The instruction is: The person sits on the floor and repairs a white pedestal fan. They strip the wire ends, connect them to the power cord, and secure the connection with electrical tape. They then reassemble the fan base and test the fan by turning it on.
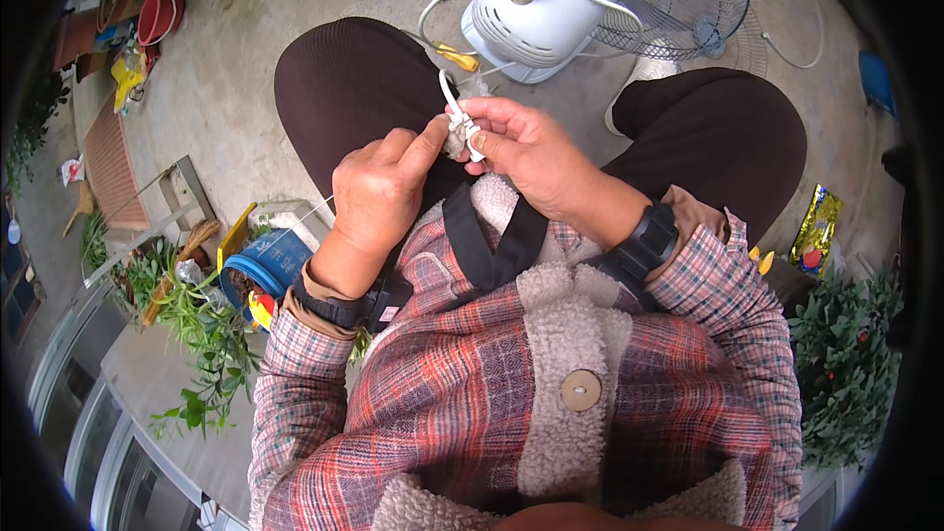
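Fingers of the right hand (539, 152) pinch a white plug (472, 135), its long axis eleven to five o'clock; fingers of the left hand (379, 189), toward eight o'clock, close on a grey rag (454, 145) beside it.

Smooth plastic cable (445, 87), matt concrete floor (228, 69)

A round tan button (580, 390) sits on a cream fleece strip (553, 334) of a red-and-purple plaid garment (452, 374); to either side of the button run pale checked sleeves (733, 310) with black wristbands (651, 234); above it, crossed black straps (516, 248) and dark brown trousers (713, 143)
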{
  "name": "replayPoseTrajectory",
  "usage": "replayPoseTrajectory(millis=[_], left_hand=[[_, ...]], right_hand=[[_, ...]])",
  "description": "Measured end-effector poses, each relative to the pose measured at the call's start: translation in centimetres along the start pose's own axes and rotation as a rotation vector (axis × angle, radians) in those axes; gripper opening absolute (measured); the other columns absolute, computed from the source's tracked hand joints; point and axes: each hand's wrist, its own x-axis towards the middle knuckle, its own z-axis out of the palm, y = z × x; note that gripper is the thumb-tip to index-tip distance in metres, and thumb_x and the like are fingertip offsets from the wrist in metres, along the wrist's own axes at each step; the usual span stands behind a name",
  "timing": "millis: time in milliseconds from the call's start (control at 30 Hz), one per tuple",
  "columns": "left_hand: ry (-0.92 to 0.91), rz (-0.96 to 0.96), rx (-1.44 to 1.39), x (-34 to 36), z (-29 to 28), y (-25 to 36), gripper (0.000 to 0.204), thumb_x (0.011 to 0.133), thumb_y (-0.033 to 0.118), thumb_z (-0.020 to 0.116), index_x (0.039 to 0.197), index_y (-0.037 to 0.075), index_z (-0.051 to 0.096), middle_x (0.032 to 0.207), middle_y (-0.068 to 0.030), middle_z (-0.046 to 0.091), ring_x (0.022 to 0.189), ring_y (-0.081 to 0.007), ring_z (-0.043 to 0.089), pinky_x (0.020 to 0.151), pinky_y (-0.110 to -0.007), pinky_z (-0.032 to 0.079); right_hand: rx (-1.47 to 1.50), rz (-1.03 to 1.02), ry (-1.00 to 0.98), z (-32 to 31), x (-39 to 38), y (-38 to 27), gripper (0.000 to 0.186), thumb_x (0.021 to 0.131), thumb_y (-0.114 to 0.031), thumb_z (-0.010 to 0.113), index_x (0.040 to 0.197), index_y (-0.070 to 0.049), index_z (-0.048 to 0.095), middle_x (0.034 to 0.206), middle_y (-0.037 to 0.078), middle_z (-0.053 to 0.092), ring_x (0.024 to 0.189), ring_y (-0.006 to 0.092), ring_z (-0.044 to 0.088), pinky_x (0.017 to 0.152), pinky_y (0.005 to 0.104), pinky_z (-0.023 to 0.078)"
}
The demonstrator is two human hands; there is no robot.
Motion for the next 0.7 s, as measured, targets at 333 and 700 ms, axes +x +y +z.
replayPoseTrajectory(millis=[333,700], left_hand=[[0.035,-0.066,-0.185,0.07,-0.18,-0.11,0.039,0.074,0.001,0.067,0.111,0.016,0.068,0.071,-0.0041,0.061,0.06,-0.0223,0.063,0.053,-0.033,0.051],[0.058,-0.216,-0.51,0.35,-0.47,0.4,0.028,0.083,-0.003,0.064,0.107,0.011,0.069,0.082,-0.0098,0.068,0.07,-0.0255,0.068,0.062,-0.031,0.054]], right_hand=[[0.148,0.01,-0.076,-0.18,-0.08,-0.09,0.035,0.099,-0.009,0.049,0.133,-0.001,0.048,0.112,0.006,0.06,0.098,0.0115,0.059,0.085,0.0263,0.049],[0.086,-0.035,-0.087,-0.11,0.0,-0.29,0.034,0.1,-0.01,0.05,0.132,-0.001,0.049,0.11,0.005,0.06,0.097,0.0099,0.058,0.085,0.0252,0.049]])
